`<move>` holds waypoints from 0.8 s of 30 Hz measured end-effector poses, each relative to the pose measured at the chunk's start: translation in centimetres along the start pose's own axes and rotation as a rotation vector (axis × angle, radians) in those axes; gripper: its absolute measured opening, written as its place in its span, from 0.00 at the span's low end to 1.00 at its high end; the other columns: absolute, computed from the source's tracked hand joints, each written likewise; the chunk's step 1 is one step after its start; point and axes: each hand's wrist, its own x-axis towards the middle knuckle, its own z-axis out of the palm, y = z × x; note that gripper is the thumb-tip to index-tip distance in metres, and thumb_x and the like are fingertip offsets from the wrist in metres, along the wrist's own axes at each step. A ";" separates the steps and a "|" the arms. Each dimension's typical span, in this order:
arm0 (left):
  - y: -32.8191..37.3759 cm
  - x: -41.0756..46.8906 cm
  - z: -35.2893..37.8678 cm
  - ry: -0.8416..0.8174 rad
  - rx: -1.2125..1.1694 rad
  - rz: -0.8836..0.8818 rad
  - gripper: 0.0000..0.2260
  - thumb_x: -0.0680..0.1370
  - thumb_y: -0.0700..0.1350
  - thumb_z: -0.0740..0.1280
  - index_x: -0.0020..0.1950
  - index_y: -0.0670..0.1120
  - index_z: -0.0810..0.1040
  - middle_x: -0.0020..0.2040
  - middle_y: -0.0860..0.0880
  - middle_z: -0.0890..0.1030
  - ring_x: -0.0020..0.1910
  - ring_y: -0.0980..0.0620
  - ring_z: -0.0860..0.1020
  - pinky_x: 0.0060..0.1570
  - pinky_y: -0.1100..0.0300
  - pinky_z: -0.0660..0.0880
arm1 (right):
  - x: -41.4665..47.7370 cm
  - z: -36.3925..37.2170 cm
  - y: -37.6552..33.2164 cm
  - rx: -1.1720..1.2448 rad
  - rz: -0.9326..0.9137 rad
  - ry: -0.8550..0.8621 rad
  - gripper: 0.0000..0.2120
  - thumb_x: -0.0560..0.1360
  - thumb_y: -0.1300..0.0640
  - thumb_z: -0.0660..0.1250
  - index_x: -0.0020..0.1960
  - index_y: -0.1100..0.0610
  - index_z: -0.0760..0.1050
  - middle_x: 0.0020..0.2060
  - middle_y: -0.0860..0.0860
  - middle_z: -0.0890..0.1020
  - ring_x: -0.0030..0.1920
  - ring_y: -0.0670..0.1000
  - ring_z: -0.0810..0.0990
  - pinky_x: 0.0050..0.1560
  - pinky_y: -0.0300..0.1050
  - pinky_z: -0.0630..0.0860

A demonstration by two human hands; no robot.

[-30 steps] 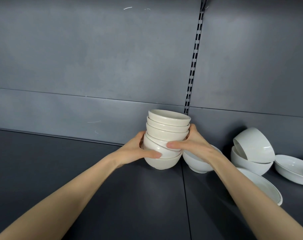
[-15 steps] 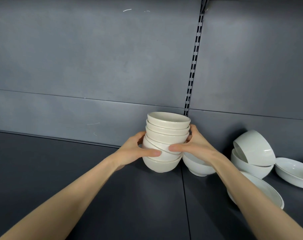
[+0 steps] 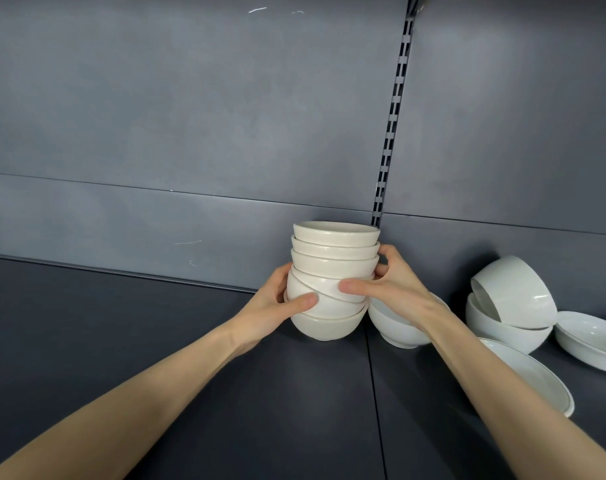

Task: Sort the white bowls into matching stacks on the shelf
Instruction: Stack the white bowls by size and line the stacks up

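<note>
— Hardly anything has moved since a second ago: my left hand (image 3: 270,306) and my right hand (image 3: 395,292) still clasp the stack of bowls (image 3: 332,268) at the same spot on the shelf (image 3: 190,358).

— How do your fingers lie?

— Curled round the stack from both sides. My left thumb presses across the front of the lower bowls, and the other left fingers go behind, out of sight. My right thumb lies on the front a little higher, with the right fingers wrapped round the far side.

— Is the stack straight?

— Not quite. The upper bowls sit level, but one beneath them is tilted. The stack is near the back wall, just left of the slotted upright (image 3: 391,126). I cannot tell whether its foot touches the shelf.

— And beside it?

— A single bowl (image 3: 398,327) sits just right of the stack, partly behind my right wrist. Farther right, a tipped bowl (image 3: 512,292) leans inside a deep bowl (image 3: 502,334). A shallow dish (image 3: 530,375) lies in front of them, and another dish (image 3: 592,341) is at the right edge.
</note>
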 end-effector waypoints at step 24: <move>0.6 0.9 -0.2 0.030 0.021 0.005 0.34 0.59 0.53 0.78 0.64 0.56 0.73 0.61 0.59 0.79 0.63 0.59 0.75 0.63 0.59 0.71 | 0.2 -0.6 0.6 0.056 -0.011 -0.007 0.40 0.62 0.68 0.78 0.69 0.57 0.63 0.55 0.51 0.81 0.54 0.47 0.81 0.43 0.34 0.79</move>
